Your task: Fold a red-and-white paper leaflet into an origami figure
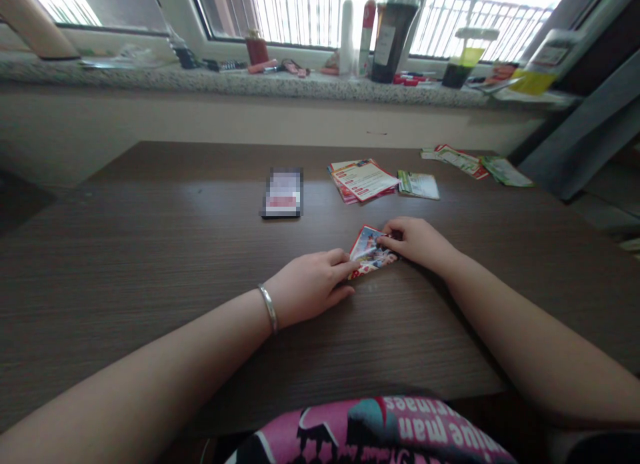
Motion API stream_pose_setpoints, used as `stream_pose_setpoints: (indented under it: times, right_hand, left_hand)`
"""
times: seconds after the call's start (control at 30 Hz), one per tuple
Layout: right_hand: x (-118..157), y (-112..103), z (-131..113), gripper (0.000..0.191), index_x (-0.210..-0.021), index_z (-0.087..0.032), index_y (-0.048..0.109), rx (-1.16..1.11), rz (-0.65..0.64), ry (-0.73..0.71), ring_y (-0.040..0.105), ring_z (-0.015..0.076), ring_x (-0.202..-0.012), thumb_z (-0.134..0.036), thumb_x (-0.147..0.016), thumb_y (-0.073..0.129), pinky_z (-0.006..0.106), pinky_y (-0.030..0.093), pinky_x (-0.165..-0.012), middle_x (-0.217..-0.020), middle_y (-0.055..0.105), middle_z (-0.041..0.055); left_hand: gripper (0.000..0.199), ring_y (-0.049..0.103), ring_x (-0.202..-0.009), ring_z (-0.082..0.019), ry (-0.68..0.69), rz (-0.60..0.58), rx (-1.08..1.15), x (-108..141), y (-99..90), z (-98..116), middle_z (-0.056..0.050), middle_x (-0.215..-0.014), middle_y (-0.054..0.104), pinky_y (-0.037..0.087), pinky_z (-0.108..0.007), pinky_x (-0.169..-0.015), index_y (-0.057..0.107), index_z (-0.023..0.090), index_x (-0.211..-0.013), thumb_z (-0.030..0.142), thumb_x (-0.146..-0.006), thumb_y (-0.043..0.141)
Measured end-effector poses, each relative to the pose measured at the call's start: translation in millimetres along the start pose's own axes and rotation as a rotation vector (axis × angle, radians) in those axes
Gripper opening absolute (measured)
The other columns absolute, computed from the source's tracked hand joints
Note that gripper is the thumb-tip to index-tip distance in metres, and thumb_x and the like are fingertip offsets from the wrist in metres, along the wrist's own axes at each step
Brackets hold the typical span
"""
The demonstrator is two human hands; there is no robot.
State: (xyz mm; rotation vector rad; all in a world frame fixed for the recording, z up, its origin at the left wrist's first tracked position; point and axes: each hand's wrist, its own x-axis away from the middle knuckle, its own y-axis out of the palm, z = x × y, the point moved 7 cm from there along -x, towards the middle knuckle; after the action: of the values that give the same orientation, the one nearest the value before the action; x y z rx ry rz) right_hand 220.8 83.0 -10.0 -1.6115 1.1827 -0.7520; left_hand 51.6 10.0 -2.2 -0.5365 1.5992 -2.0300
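A colourful printed card with a red edge (pixel 370 249) lies on the brown table (pixel 150 264), between my two hands. My left hand (pixel 315 284), with a silver bangle at its wrist, rests its fingertips on the card's left edge, thumb apart from the fingers. At the card's right side my right hand (pixel 417 243) pinches the edge between thumb and fingers. Whether it is one card or a thin stack cannot be made out. Beyond the hands sit a pile of red-edged cards (pixel 363 179) and a smaller green and white pile (pixel 420 185).
A phone with a blurred screen (pixel 283 193) lies left of the piles. More cards (pixel 463 161) and green ones (pixel 507 171) are at the back right. Bottles, including a dark one (pixel 393 41), stand on the stone windowsill (pixel 310 85) behind the table.
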Motion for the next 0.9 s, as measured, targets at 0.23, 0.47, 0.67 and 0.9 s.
stream_pose_setpoints:
  times: [0.23, 0.47, 0.67, 0.9]
  right_hand:
    - [-2.6, 1.8, -0.1, 0.023, -0.079, -0.022, 0.064, 0.088, 0.019, 0.143, 0.058, 0.0164, -0.067, -0.042, -0.084, 0.055, 0.026, 0.032, -0.055, -0.078, 0.069, 0.0032]
    - [-3.9, 1.4, 0.5, 0.019, -0.081, -0.023, 0.065, 0.104, 0.053, 0.178, 0.060, 0.0168, -0.070, -0.042, -0.082, 0.059, 0.026, 0.033, -0.055, -0.080, 0.070, 0.0016]
    - [-4.6, 3.1, 6.9, 0.024, -0.100, -0.028, 0.067, 0.014, 0.097, 0.225, 0.061, 0.0161, -0.068, -0.040, -0.081, 0.061, 0.025, 0.036, -0.056, -0.079, 0.070, -0.0013]
    - [-10.9, 7.8, -0.9, 0.028, -0.107, -0.033, 0.072, 0.049, 0.074, 0.063, 0.064, 0.0196, -0.088, -0.032, -0.087, 0.053, 0.029, 0.045, -0.073, -0.102, 0.071, 0.0022]
  left_hand:
    - [0.040, 0.057, -0.112, -0.024, -0.002, 0.084, -0.004, -0.2, 0.7, -0.8, -0.012, -0.131, 0.054, 0.048, -0.037, -0.099, 0.055, 0.015, -0.128, 0.031, -0.091, 0.053]
    - [0.036, 0.058, -0.113, -0.025, 0.032, 0.137, -0.046, -1.2, 2.4, 0.0, -0.011, -0.128, 0.060, 0.048, -0.039, -0.100, 0.059, 0.012, -0.123, 0.030, -0.091, 0.054]
    - [0.033, 0.060, -0.109, -0.022, 0.061, 0.194, -0.031, -0.8, 0.6, 2.9, -0.008, -0.124, 0.063, 0.051, -0.037, -0.096, 0.057, 0.015, -0.124, 0.023, -0.092, 0.051]
    - [0.032, 0.061, -0.108, -0.022, 0.057, 0.214, -0.033, -0.1, 1.3, 1.3, -0.007, -0.123, 0.064, 0.051, -0.037, -0.095, 0.058, 0.015, -0.122, 0.021, -0.091, 0.052]
